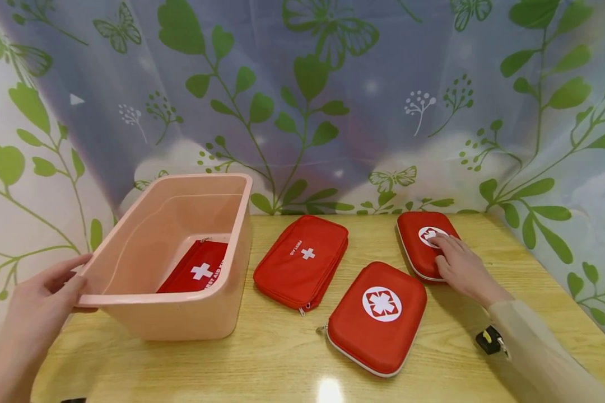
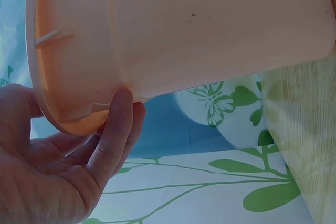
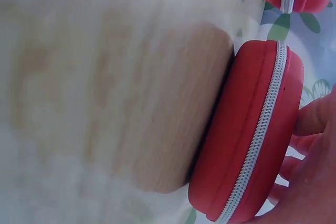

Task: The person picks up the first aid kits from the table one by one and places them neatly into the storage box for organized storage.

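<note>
At the left, my left hand [image 1: 45,305] grips the near left corner of a pink plastic bin [image 1: 201,316] by its rim. The left wrist view shows the thumb and fingers around the rim of the bin [image 2: 210,24]. Inside the bin lies a red first aid pouch [image 1: 186,271] with a white cross, partly hidden by the near wall. My right hand [image 1: 459,266] rests on a red zippered hard case [image 1: 415,240] at the back right, fingers over its top. Seen from the right wrist, the case [image 3: 236,124] lies on the table under the fingers.
A soft red first aid pouch [image 1: 312,232] lies right of the bin. Nearer the front is another red hard case [image 1: 373,347] with a white emblem. All stand on a wooden table [image 1: 262,364]. A leaf-patterned curtain [image 1: 373,112] hangs behind.
</note>
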{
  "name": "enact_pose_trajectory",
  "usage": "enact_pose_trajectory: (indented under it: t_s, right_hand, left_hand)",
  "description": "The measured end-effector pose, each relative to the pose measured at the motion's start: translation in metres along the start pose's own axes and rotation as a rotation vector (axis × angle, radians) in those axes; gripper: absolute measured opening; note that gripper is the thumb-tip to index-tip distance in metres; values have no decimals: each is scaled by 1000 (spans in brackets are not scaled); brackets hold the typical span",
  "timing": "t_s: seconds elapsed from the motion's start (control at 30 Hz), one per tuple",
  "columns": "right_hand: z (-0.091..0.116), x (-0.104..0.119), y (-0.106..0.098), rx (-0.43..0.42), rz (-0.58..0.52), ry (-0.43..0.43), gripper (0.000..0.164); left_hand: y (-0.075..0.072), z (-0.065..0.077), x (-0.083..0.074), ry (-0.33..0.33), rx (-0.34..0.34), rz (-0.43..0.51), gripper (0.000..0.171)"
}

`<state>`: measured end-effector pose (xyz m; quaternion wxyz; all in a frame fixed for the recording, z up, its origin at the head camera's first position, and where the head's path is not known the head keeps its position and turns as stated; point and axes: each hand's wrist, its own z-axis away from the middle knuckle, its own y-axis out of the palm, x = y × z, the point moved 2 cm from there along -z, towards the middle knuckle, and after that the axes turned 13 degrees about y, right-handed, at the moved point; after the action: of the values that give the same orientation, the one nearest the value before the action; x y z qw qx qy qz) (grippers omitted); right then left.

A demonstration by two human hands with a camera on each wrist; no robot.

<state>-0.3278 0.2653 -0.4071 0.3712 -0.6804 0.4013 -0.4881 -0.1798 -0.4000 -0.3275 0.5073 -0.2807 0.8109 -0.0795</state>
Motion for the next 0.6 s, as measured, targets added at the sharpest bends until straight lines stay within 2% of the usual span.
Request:
enact_pose_trajectory:
  t_s: [0.27, 0.37, 0.43, 0.6]
  right_hand:
    - [8, 0, -5, -1, -13, -37, 35]
    - [6, -3, -7, 17, -18, -13, 33]
    - [1, -8, -7, 51, -17, 39, 40]
    - [-13, -23, -7, 194, -72, 212, 76]
  left_hand:
    - [0, -2, 2, -33, -1, -15, 42]
    - [0, -1, 2, -34, 0, -14, 42]
    - [0, -1, 2, -31, 1, -11, 42]
    - [1, -1, 0, -33, -6, -17, 42]
